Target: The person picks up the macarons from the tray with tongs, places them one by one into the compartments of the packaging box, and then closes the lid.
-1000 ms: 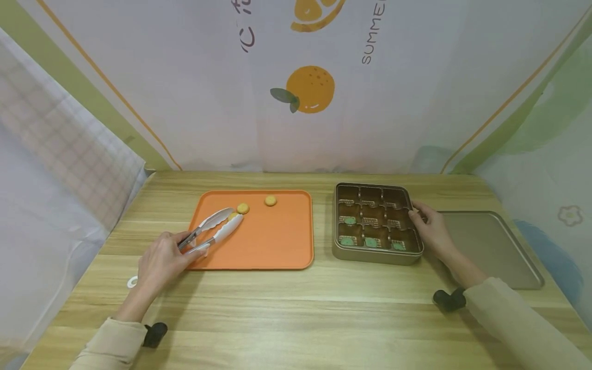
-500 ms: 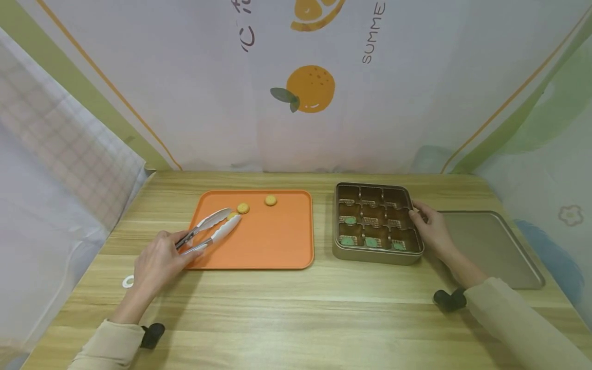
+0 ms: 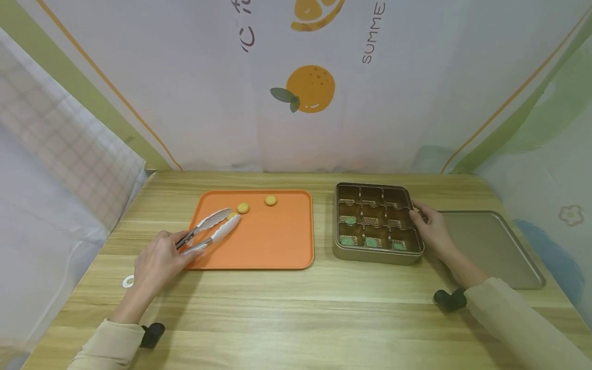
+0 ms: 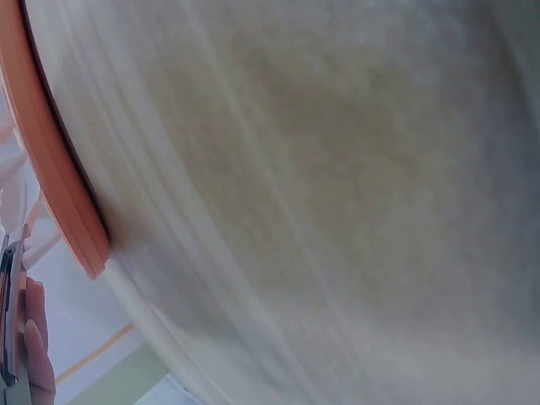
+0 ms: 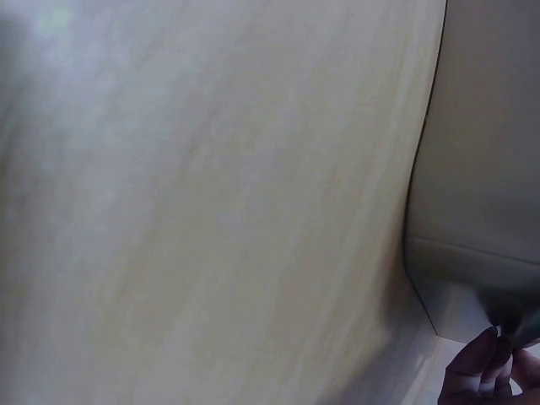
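Note:
My left hand (image 3: 157,262) grips a pair of tongs (image 3: 210,232) over the left part of the orange tray (image 3: 273,246). The tongs' two white-tipped arms stand apart, and a small round yellow cookie (image 3: 232,216) lies partly hidden at their tips. Beyond the tips are a second yellow cookie (image 3: 242,208) and a third cookie (image 3: 270,200). My right hand (image 3: 432,228) holds the right side of a gold tin (image 3: 374,255), thumb at the rim. Inside the tin is a brown divided insert. Green round pieces (image 3: 350,220) lie in several compartments, in the front row and the middle-left one.
A flat gold lid (image 3: 490,246) lies on the wooden table (image 3: 296,318) to the right, partly behind my right forearm. Bare tabletop separates the tray from the tin. A printed curtain (image 3: 370,128) hangs behind the table.
My left hand and the tongs have shifted slightly left and back from the cookies since a second ago. The right hand and tin have stayed in place.

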